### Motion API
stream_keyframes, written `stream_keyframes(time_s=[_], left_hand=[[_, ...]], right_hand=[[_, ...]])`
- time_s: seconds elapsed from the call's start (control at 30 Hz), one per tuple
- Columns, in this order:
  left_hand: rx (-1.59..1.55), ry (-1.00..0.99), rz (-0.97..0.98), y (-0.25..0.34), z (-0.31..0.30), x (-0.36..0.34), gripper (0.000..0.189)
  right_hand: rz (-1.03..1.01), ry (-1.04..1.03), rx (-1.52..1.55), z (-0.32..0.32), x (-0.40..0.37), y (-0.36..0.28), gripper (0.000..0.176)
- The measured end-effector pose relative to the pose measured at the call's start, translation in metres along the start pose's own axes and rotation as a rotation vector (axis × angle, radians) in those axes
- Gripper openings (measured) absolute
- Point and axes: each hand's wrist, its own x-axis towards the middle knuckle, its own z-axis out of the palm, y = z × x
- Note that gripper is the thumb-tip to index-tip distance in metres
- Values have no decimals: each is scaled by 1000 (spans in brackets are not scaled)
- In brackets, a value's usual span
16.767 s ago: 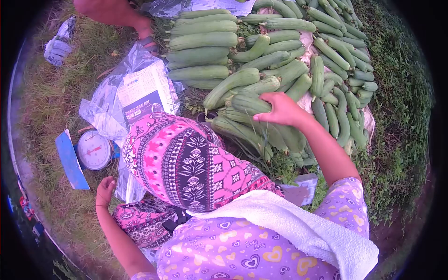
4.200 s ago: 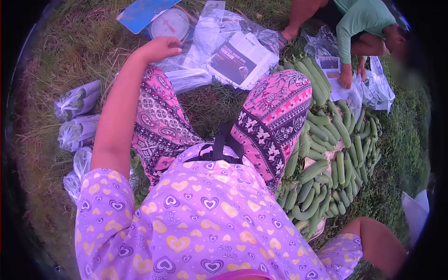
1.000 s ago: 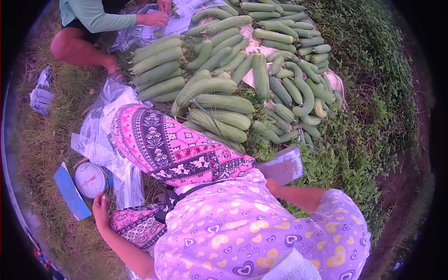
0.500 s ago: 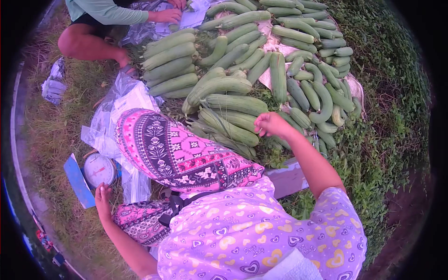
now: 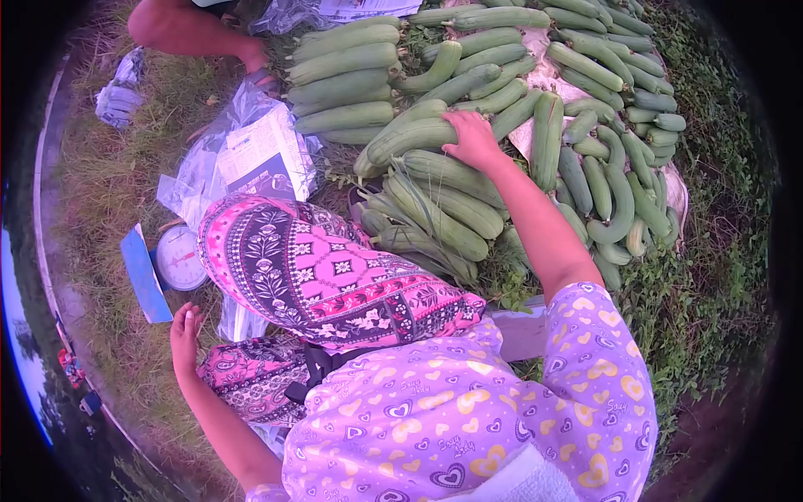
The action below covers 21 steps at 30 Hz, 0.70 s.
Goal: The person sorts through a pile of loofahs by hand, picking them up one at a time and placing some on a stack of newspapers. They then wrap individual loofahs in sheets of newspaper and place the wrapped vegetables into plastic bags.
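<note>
My right hand [image 5: 473, 139] reaches into the pile and rests on the end of a curved green gourd [image 5: 411, 140], its fingers bent over the tip. Just below it lie more long gourds [image 5: 456, 177], some with thin green leaves across them. My left hand [image 5: 185, 328] is held low at the left, fingers apart and holding nothing. Close above that hand are a round dial scale [image 5: 179, 258] and a blue board [image 5: 145, 274]. Newspaper [image 5: 263, 155] and clear plastic [image 5: 201, 184] lie beyond my knee.
A neat stack of gourds [image 5: 345, 79] lies at the top centre, and many more spread over a pale sheet [image 5: 674, 194] at the right. Another person's bent leg [image 5: 196, 33] is at the upper left. A pale crumpled bundle [image 5: 121, 94] sits on the grass.
My right hand has moved from above the near gourds onto the curved one further away. The view has shifted, and the other person's hands are out of frame.
</note>
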Motion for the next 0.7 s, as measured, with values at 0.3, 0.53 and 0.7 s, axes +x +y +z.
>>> stream_keyframes(time_s=[0.3,0.53,0.7], left_hand=[[105,93,-94,-35,-19,-34,49],[68,89,-126,-38,-8,-28,51],[39,100,-55,-23,-9,-28,52]], right_hand=[[-26,285,-10,-25,-53,9,59],[-446,-298,219,4,-88,-97,35],[-428,-216,-66,74,-110,-120,25]])
